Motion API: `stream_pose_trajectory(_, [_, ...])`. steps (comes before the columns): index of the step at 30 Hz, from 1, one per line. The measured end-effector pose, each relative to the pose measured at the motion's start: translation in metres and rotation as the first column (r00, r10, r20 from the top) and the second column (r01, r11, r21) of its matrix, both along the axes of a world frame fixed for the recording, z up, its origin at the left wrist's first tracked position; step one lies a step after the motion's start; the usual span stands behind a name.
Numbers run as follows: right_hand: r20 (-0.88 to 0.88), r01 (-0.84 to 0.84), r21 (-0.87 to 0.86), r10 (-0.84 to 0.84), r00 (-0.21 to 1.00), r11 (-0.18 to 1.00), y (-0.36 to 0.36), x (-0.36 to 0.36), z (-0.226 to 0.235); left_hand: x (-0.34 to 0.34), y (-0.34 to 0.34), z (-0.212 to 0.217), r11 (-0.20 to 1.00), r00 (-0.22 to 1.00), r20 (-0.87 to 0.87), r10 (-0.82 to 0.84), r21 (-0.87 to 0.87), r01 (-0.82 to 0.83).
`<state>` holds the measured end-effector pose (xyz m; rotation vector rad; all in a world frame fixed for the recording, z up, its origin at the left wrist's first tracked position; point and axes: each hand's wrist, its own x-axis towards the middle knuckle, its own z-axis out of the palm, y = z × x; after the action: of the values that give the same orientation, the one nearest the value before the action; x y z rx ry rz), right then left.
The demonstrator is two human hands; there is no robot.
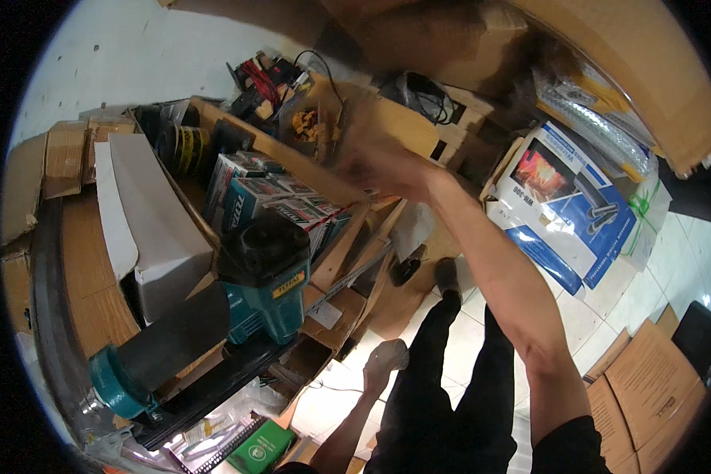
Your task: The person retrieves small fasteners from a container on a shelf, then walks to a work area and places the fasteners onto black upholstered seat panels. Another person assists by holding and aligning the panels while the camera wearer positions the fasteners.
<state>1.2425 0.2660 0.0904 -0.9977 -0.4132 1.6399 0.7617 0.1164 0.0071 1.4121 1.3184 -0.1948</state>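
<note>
My right arm reaches across to the far side of the cartons. My right hand [383,162] is smeared by motion, so its fingers cannot be read; it is nearest to a tan cardboard flap [411,126] and a cluster of small yellow pieces [305,125]. Lower down, my left hand [381,365] hangs above the floor beside my leg. Its fingers look curled around something greyish and blurred. Closest to it on the left stands a teal and black nail gun [272,288], lying across the cartons.
A white box [174,257], a yellow-marked reel [189,150] and teal-red boxes [272,197] fill the left carton. Red and black cables [262,83] lie behind. A blue-white product box [565,205] leans at right. Flattened brown cartons [648,379] stand lower right on the white tile floor [608,304].
</note>
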Motion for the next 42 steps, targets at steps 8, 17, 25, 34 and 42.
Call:
stream_pose_trajectory(8, [0.076,-0.063,-0.01,0.063,0.995,0.998,0.015,-0.005,0.004,0.032,-0.052,0.005,0.977,0.975,-0.093,0.203,-0.042,-0.207])
stream_pose_trajectory(17, [0.239,-0.169,-0.075,0.182,0.954,0.983,0.039,-0.012,0.001,0.078,-0.089,0.027,0.996,0.95,-0.301,0.086,0.061,-0.071])
stream_pose_trajectory(25, [0.22,0.006,0.045,-0.015,0.975,0.999,0.048,-0.019,-0.026,0.098,-0.121,0.031,0.932,0.923,-0.13,0.363,0.063,-0.358])
stream_pose_trajectory(34, [0.1,0.584,-0.215,-0.577,0.811,0.783,-0.088,-0.019,-0.044,0.097,-0.156,0.044,0.886,0.879,-0.114,0.463,0.063,-0.459])
stream_pose_trajectory(42, [0.238,0.239,-0.572,-0.12,0.964,0.785,-0.295,-0.211,-0.144,-0.011,-0.259,-0.002,0.72,0.719,0.053,0.693,-0.092,-0.688])
